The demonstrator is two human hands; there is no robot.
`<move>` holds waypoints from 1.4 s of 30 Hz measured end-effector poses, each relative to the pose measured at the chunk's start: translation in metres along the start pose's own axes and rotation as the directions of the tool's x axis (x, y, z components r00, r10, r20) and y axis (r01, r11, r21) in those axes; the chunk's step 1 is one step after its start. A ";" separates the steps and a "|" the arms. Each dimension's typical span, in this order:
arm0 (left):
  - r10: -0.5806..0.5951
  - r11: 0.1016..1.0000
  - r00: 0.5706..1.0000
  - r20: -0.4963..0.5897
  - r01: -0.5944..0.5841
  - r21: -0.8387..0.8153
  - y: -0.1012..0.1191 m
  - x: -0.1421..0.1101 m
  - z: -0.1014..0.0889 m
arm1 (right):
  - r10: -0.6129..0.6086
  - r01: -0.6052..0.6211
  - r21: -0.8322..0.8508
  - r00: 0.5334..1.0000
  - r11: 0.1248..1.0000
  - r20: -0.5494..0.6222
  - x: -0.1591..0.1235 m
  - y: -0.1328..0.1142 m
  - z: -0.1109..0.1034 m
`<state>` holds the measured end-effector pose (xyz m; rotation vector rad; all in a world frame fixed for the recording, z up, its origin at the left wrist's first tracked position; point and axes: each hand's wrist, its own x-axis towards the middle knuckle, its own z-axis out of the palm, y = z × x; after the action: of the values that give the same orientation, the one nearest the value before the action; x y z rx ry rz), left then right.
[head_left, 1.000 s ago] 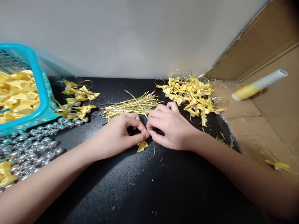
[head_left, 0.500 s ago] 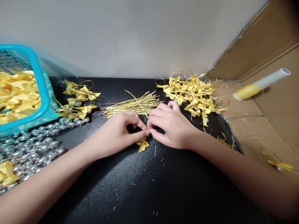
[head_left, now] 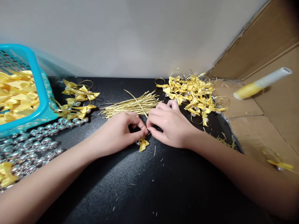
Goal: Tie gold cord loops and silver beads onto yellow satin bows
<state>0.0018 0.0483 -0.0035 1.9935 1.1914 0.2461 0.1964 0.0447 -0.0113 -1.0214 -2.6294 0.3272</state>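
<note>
A thin, glossy gold tie (head_left: 148, 128) is pinched by both the left hand (head_left: 121, 130) and the right hand (head_left: 171, 126); the thumb and forefinger of each are closed on it, fingertips almost meeting, presumably so that the fine strand can be controlled from both sides. A yellow satin ribbon bow (head_left: 144, 145) is placed just below the left fingertips, over the black, speckled table (head_left: 105, 189); whether it is supported by the table cannot be told. A bundle of straight gold metallic ties (head_left: 130, 106) is laid just beyond the hands, apparently for easy reach. Loose yellow bows (head_left: 21, 90) are contained in a turquoise perforated plastic basket (head_left: 43, 90) at the left, likely against scattering, with shiny silver beads (head_left: 30, 146) laid nearby. At the right, looped yellow bows (head_left: 196, 90) are heaped, perhaps to be separated from the loose ones.
</note>
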 end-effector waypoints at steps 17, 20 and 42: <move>-0.012 1.000 1.000 0.024 0.013 -0.023 -0.001 0.000 -0.002 | 0.003 -0.003 0.012 1.000 1.000 0.006 0.001 -0.001 -0.001; -0.011 1.000 1.000 0.026 0.011 -0.022 0.000 0.000 -0.001 | 0.008 -0.008 0.006 1.000 1.000 0.023 0.001 -0.001 -0.001; 0.136 0.976 0.987 0.082 -0.148 0.161 -0.005 -0.008 0.003 | -0.198 0.164 -0.446 0.980 0.880 -0.030 -0.001 -0.002 0.000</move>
<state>-0.0044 0.0420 -0.0076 2.2179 1.0554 0.1494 0.1960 0.0428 -0.0108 -0.8735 -2.7637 -0.3662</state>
